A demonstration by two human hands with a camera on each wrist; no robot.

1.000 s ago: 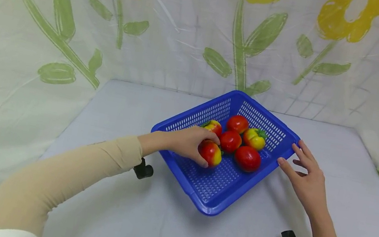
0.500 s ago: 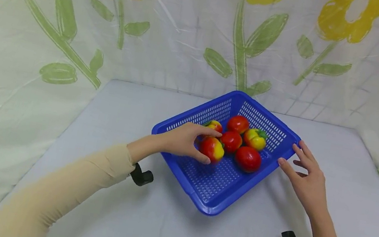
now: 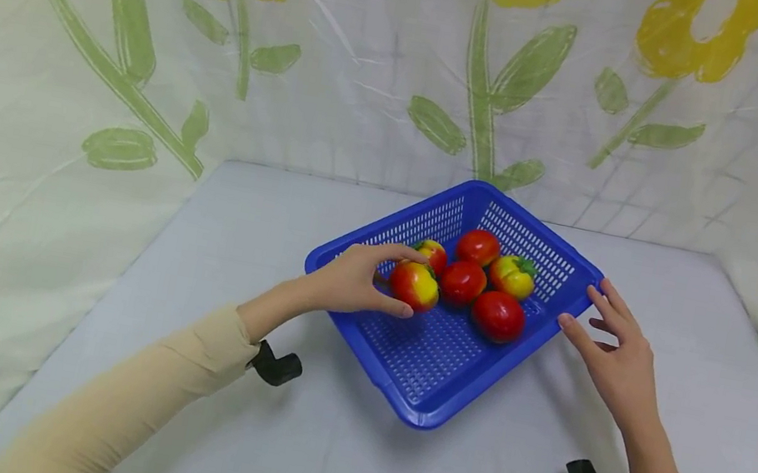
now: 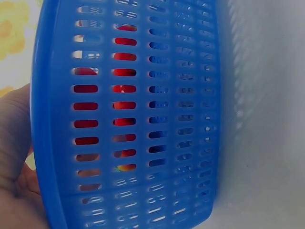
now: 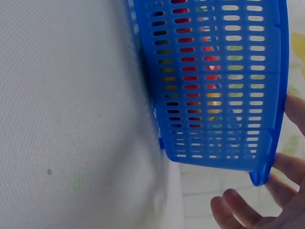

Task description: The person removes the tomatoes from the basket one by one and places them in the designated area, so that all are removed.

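My left hand [image 3: 350,278] reaches over the left rim of a blue plastic basket [image 3: 426,421]. Its thumb and fingers hold a red-and-yellow fruit [image 3: 413,285] with a green stem, above the basket floor. Beside this fruit sit a second red-and-yellow one [image 3: 433,255], a ribbed yellow one with green leaves [image 3: 512,277], and three tomato-like red ones, the nearest [image 3: 498,317] on the right. My right hand [image 3: 618,367] has its thumb and fingertips at the basket's right corner. In the right wrist view, two of its fingers [image 5: 233,202] hang free of the rim.
The basket stands turned corner-forward on a white-covered table [image 3: 309,461]. Behind it rises a pale curtain [image 3: 339,119] painted with yellow flowers, which also closes off both sides. A black wrist mount [image 3: 276,366] sticks out under each forearm.
My left hand has drawn back a little to the left and up, bringing the red-and-yellow fruit with it. My right hand stays at the basket corner.
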